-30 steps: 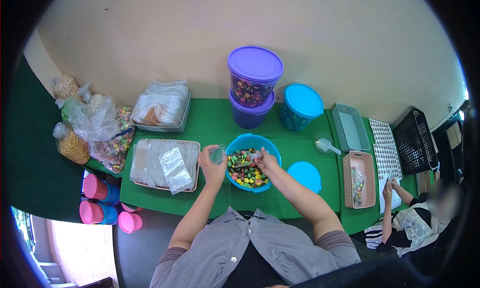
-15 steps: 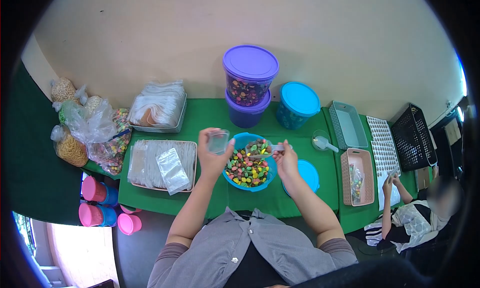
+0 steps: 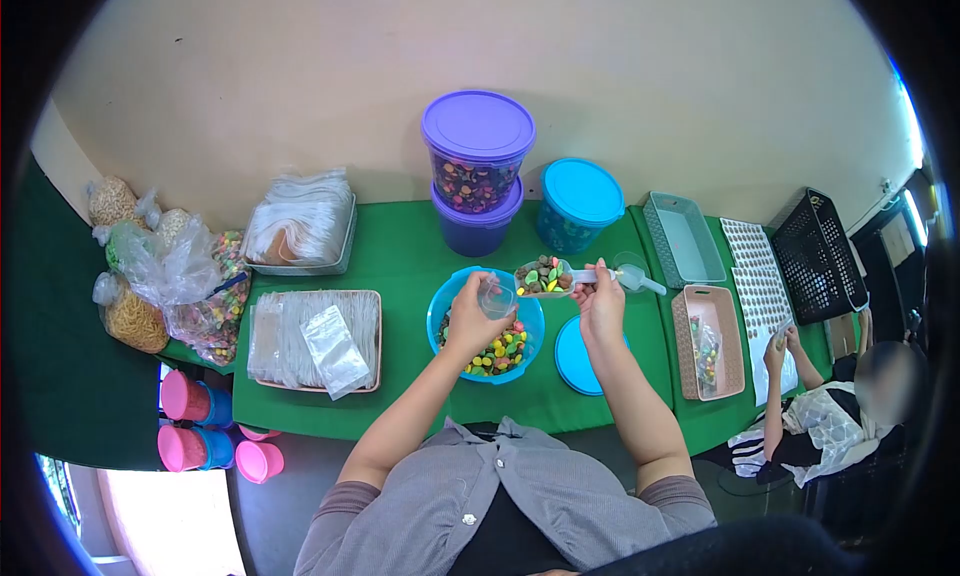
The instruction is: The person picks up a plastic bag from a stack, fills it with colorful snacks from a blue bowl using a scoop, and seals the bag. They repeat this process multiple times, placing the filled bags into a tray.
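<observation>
My left hand [image 3: 474,314] is closed around a small clear plastic cup [image 3: 497,296], held over the blue tub [image 3: 436,316]. In my right hand [image 3: 600,301] is the handle of a clear scoop [image 3: 578,278], heaped with colourful candies [image 3: 543,275] in brown, green, yellow and pink. The scoop's mouth points left toward the cup, close beside it. More of the same candies [image 3: 497,356] fill the tub below, partly hidden by my left hand. The round blue lid [image 3: 578,361] lies on the green cloth under my right forearm.
Stacked purple-lidded buckets [image 3: 478,126] and a blue-lidded bucket [image 3: 580,206] stand behind. Trays of plastic bags [image 3: 335,346] are at left, with bagged snacks [image 3: 190,266] beyond. A second scoop [image 3: 640,280], a pink basket [image 3: 712,341] and another person [image 3: 800,416] are at right.
The loaded scoop has moved up and right, away from above the candies. My left hand has turned the cup and brought it right, toward the scoop. The camera view has shifted slightly.
</observation>
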`<action>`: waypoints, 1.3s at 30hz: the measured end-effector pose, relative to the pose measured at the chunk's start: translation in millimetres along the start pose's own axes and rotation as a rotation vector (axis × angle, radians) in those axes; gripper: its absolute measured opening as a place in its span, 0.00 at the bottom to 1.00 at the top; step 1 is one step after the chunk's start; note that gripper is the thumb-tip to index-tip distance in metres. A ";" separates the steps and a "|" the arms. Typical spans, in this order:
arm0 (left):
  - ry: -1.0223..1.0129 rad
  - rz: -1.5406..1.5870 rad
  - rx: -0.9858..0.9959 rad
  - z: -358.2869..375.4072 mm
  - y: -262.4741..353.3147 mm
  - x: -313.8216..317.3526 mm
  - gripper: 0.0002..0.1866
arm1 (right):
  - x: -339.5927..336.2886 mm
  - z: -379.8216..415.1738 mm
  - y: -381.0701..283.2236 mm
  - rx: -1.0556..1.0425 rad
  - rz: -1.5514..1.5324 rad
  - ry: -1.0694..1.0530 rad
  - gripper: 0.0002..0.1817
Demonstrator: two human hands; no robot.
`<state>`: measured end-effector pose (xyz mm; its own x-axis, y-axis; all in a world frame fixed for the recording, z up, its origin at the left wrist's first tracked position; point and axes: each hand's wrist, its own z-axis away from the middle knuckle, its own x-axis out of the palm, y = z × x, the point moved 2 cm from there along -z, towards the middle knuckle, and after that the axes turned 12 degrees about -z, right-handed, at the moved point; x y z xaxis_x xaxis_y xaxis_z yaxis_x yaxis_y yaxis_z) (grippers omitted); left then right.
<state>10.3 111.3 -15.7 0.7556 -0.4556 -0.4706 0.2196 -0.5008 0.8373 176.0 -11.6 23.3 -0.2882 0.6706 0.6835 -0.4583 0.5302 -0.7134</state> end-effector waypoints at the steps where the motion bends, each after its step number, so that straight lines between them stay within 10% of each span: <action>1: -0.019 -0.004 -0.024 0.4 -2.5 2.0 0.28 | 1.0 0.5 1.0 -0.020 0.041 0.001 0.16; 21: 0.024 -0.261 0.015 17.2 -23.6 20.5 0.36 | 47.9 21.2 19.5 -0.348 0.890 -0.321 0.14; 39: -0.049 -0.180 -0.002 18.7 -20.5 15.1 0.34 | 61.0 34.1 3.2 -0.334 0.743 -0.342 0.14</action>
<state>5.7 100.9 -45.2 0.6727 -0.3942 -0.6261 0.3497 -0.5764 0.7386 128.2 13.3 68.0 -0.6741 0.7387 -0.0038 0.2013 0.1787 -0.9631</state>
